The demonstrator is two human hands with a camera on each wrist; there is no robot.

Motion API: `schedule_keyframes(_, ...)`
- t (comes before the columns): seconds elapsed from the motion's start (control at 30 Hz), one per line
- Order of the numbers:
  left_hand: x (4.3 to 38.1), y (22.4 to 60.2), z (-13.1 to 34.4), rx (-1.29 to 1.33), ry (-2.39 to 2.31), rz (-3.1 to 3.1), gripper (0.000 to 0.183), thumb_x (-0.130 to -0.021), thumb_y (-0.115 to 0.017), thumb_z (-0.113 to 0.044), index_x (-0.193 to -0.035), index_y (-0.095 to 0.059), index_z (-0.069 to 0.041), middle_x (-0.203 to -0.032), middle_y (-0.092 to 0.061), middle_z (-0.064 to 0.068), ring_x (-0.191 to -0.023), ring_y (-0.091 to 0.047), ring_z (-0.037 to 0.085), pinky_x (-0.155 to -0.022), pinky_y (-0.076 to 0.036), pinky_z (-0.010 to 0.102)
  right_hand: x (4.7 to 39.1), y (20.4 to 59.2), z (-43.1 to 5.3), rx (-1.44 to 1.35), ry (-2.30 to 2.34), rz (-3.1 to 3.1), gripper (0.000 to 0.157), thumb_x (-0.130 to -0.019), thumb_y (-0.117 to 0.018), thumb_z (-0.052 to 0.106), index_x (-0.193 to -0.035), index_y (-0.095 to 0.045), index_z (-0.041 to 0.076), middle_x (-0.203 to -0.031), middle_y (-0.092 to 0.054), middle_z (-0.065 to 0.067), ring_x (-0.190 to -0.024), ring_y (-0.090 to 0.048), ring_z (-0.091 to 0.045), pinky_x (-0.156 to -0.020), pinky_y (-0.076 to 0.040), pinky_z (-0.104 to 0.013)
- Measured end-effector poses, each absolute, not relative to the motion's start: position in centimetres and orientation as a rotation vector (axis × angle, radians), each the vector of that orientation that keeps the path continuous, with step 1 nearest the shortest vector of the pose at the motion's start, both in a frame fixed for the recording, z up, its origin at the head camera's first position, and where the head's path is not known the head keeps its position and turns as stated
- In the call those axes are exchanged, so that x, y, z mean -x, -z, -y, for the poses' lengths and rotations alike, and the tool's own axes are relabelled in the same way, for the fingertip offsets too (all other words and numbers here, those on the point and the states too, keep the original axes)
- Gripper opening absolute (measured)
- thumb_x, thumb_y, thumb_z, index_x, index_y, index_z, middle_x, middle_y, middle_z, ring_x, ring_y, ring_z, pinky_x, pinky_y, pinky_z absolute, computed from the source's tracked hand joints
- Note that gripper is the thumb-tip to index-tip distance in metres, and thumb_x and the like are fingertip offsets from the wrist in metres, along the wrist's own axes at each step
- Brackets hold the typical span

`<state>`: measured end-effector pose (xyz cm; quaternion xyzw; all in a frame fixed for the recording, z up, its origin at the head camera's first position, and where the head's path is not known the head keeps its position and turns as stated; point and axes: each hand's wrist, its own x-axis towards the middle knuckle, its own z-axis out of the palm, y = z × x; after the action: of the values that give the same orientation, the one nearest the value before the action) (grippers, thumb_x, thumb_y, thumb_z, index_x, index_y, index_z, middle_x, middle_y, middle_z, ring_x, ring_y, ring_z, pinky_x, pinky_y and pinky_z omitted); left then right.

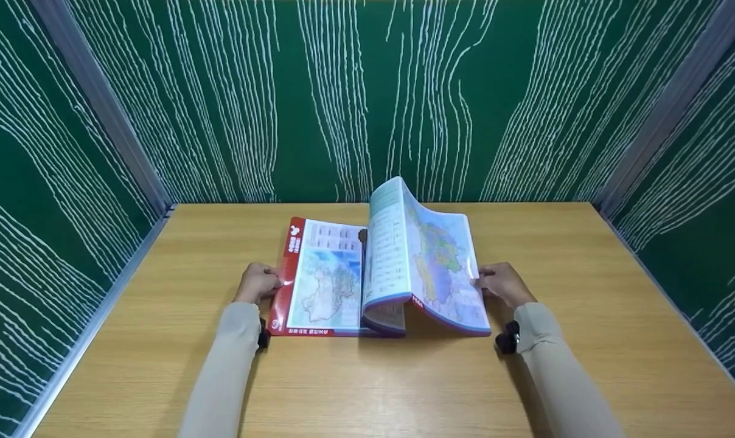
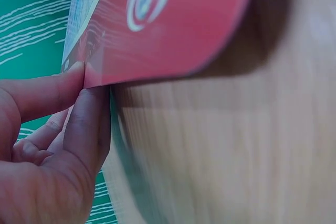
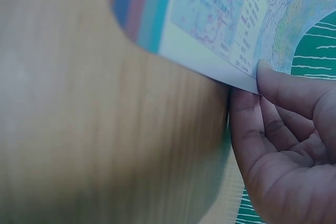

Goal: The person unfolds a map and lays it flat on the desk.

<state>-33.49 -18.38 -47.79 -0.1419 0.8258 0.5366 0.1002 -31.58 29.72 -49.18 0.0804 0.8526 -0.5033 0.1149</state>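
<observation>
A map booklet point(image 1: 325, 286) with a red border lies spread on the table, its middle pages curving up in an arch. My left hand point(image 1: 259, 283) pinches the red left edge between thumb and fingers; the left wrist view shows the thumb on top of the red cover point(image 2: 173, 40). On the other side, my right hand point(image 1: 504, 283) pinches the outer edge of the right-hand map page point(image 1: 443, 261). In the right wrist view the thumb lies on the printed side of that page point(image 3: 210, 30), with fingers beneath. The table under the arched pages is partly hidden.
The wooden table point(image 1: 367, 389) extends around the booklet. Green panels point(image 1: 221, 109) with white wavy lines stand behind and at both sides, joined by grey posts point(image 1: 665, 103). A small dark device point(image 1: 507, 337) sits at the right wrist.
</observation>
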Motion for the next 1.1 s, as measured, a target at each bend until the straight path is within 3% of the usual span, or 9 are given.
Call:
schedule_keyframes(0.13, 33.4, 47.8, 18.7, 0.434, -1.58, -2.443, 0.027, -0.079, -0.058, 0.009, -0.106, -0.063, 0.01, -0.103, -0.065, 0.02, -0.077, -0.065, 0.018, -0.065, -0.057, 0.028, 31.4, 49.3, -30.0, -0.212, 1.483, -2.502, 0.051, -0.092, -0.058, 0.006, -0.136, -0.043, -0.013, -0.137, -0.048, -0.032, -0.114, -0.06, -0.029, -0.092, -0.054, -0.034)
schedule_keyframes(0.33, 33.4, 47.6, 19.2, 0.467, -1.556, -2.43, 0.032, -0.082, -0.056, 0.008, -0.114, -0.061, 0.01, -0.116, -0.062, 0.026, -0.09, -0.066, 0.025, -0.076, -0.057, 0.034, 31.5, 49.3, -30.2, -0.229, 1.509, -2.5, 0.047, -0.091, -0.057, 0.001, -0.134, -0.045, -0.015, -0.13, -0.054, -0.032, -0.093, -0.063, -0.015, -0.082, -0.056, -0.028)
schedule_keyframes(0.43, 33.3, 47.6, 19.2, 0.452, -1.551, -2.452, 0.033, -0.082, -0.055, 0.008, -0.115, -0.06, 0.011, -0.118, -0.06, 0.027, -0.091, -0.064, 0.025, -0.075, -0.057, 0.033, 31.5, 49.3, -30.3, -0.237, 1.525, -2.5, 0.046, -0.091, -0.056, 0.0, -0.133, -0.045, -0.016, -0.125, -0.057, -0.031, -0.088, -0.063, -0.012, -0.079, -0.056, -0.026)
schedule_keyframes(0.57, 33.3, 47.6, 19.3, 0.454, -1.554, -2.456, 0.034, -0.082, -0.055, 0.008, -0.116, -0.059, 0.01, -0.12, -0.059, 0.027, -0.094, -0.065, 0.028, -0.077, -0.057, 0.033, 31.5, 49.1, -30.6, -0.235, 1.54, -2.503, 0.047, -0.09, -0.057, 0.0, -0.133, -0.045, -0.017, -0.124, -0.057, -0.032, -0.088, -0.063, -0.013, -0.079, -0.056, -0.026)
schedule_keyframes(0.8, 33.3, 47.6, 19.6, 0.459, -1.559, -2.426, 0.038, -0.085, -0.054, 0.006, -0.123, -0.055, 0.01, -0.125, -0.057, 0.028, -0.109, -0.062, 0.038, -0.089, -0.055, 0.044, 31.1, 48.6, -31.1, -0.199, 1.537, -2.535, 0.047, -0.089, -0.059, 0.0, -0.13, -0.045, -0.02, -0.12, -0.059, -0.033, -0.084, -0.063, -0.013, -0.077, -0.057, -0.027)
schedule_keyframes(0.93, 33.2, 47.6, 19.9, 0.461, -1.553, -2.438, 0.038, -0.086, -0.054, 0.006, -0.123, -0.055, 0.01, -0.123, -0.058, 0.028, -0.105, -0.064, 0.037, -0.085, -0.056, 0.043, 31.2, 48.8, -31.2, -0.202, 1.529, -2.538, 0.047, -0.09, -0.058, 0.0, -0.13, -0.045, -0.02, -0.12, -0.058, -0.033, -0.084, -0.064, -0.013, -0.079, -0.057, -0.029)
schedule_keyframes(1.1, 33.2, 47.8, 20.2, 0.435, -1.509, -2.526, 0.032, -0.083, -0.055, 0.005, -0.114, -0.06, 0.011, -0.113, -0.061, 0.025, -0.088, -0.064, 0.024, -0.072, -0.056, 0.032, 31.1, 48.9, -31.5, -0.18, 1.519, -2.564, 0.044, -0.091, -0.058, 0.001, -0.129, -0.048, -0.019, -0.116, -0.063, -0.029, -0.082, -0.063, -0.009, -0.076, -0.057, -0.026)
